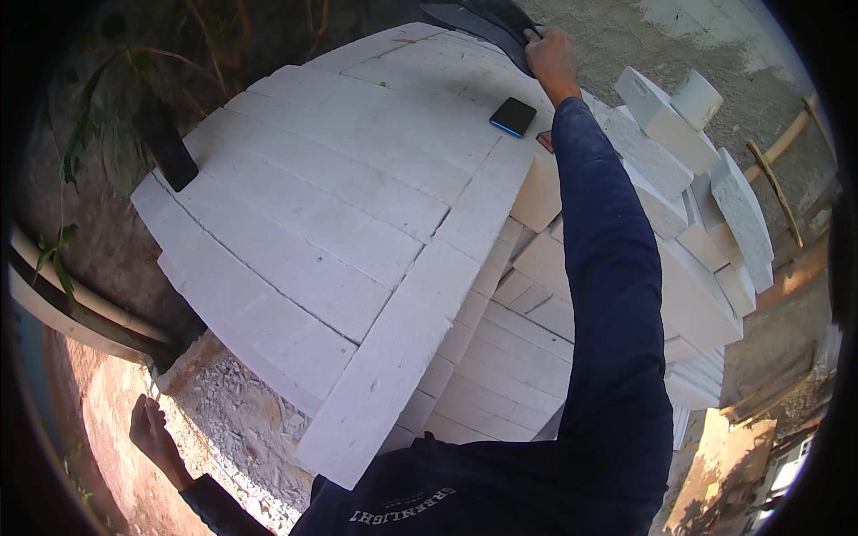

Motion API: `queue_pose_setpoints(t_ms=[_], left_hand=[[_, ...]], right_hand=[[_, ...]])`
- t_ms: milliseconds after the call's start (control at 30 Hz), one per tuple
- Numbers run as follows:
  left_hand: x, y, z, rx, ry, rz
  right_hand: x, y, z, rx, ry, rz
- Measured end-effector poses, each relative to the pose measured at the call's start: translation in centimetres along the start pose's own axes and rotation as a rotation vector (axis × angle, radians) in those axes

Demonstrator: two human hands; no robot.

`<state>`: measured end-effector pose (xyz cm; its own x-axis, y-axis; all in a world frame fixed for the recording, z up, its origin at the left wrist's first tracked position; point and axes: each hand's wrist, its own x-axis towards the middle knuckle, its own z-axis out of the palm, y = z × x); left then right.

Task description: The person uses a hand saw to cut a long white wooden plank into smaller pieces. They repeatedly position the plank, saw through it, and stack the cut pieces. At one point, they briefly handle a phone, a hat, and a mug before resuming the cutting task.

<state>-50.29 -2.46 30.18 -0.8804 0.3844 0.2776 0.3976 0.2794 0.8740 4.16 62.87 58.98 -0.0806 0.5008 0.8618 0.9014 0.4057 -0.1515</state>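
My right hand [552, 62] reaches far out over the stacked white blocks. It is closed on the edge of a dark curved item [487, 25], flat and flexible-looking, whose kind I cannot make out. Below that hand, on the white block top [340, 179], lies a black phone [514, 114] with a blue edge. Partly behind my sleeve is a small red item [545, 139]. My left hand [154, 435] hangs low at the left, apart from the blocks, its fingers loosely bent with nothing visible in them.
More white blocks [666, 125] are piled unevenly at the right, with a short white cylinder [696, 99] on top. A dark oblong thing [164, 147] overlaps the stack's left edge. Pale rubble [237, 411] covers the ground at lower left; wooden poles [776, 192] stand at far right.
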Motion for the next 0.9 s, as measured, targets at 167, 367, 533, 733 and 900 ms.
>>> queue_pose_setpoints(t_ms=[167, 367, 533, 733, 900], left_hand=[[0.0, 0.5, -1.2, 0.048, 0.01, -0.028], [2.2, 3.2, 0.0, 0.105, -0.016, 0.06], [4.3, 5.9, 1.9, 0.114, -0.037, 0.139], [7.0, 17.7, 10.3, -0.035, -0.023, 0.402], [14.0, 23.4, 16.8, 0.004, 0.065, 0.473]], right_hand=[[-2.4, 5.1, 3.0, -0.156, -0.084, 0.029], [-5.5, 8.9, 4.4, -0.24, -0.318, 0.021], [-7.1, 7.7, 3.7, -0.228, -0.391, 0.066], [-6.6, 9.3, -1.1, -0.266, -0.334, 0.028], [-9.1, 2.1, -6.5, -0.108, -0.209, -0.133]])
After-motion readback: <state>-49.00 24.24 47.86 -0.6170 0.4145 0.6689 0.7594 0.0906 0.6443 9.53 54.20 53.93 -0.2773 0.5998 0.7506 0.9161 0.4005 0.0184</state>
